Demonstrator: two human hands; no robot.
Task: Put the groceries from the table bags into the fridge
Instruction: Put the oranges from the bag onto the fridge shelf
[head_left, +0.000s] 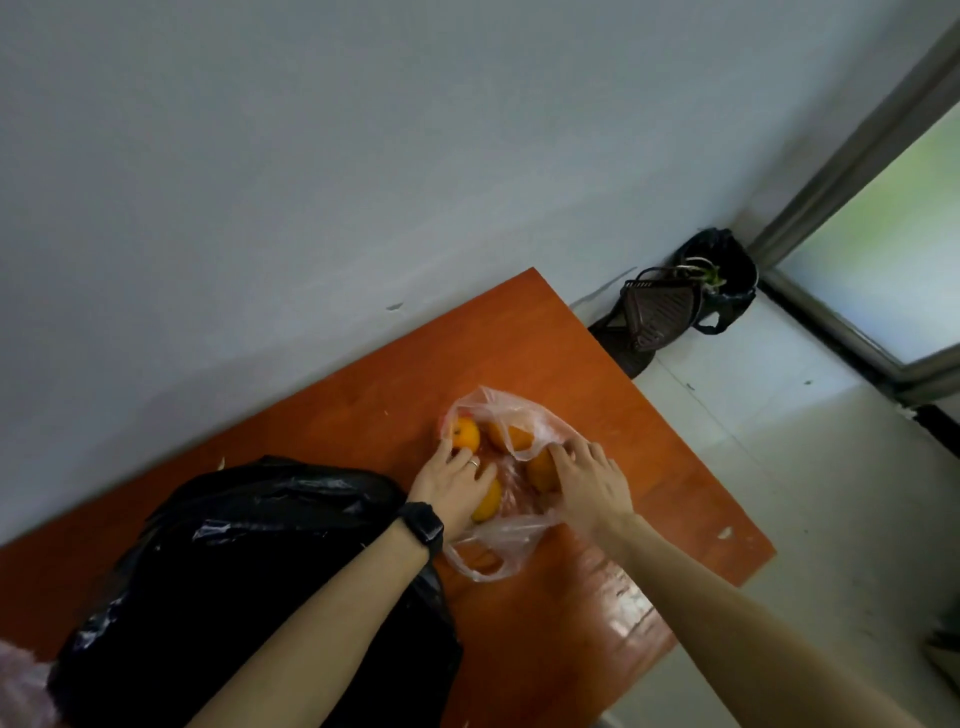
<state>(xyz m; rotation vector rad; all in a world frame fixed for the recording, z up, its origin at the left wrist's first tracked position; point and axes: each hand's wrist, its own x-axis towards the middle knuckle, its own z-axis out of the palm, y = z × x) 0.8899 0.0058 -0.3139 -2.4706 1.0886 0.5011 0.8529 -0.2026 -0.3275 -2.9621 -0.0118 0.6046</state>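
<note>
Both hands cup oranges (466, 434) in a clear bag (511, 545) on the orange bench (597, 649): left hand (451, 488), right hand (592, 480); black bag (234, 582) crowds the left.

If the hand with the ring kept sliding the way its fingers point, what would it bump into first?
The left hand points away across the table. Its fingertips are already at the far orange inside the clear plastic bag, so that orange comes first. Past the bag there is bare table, then the wall.

Grey wall (311, 156), pale tiled floor (779, 467), bright window (893, 249)
</note>
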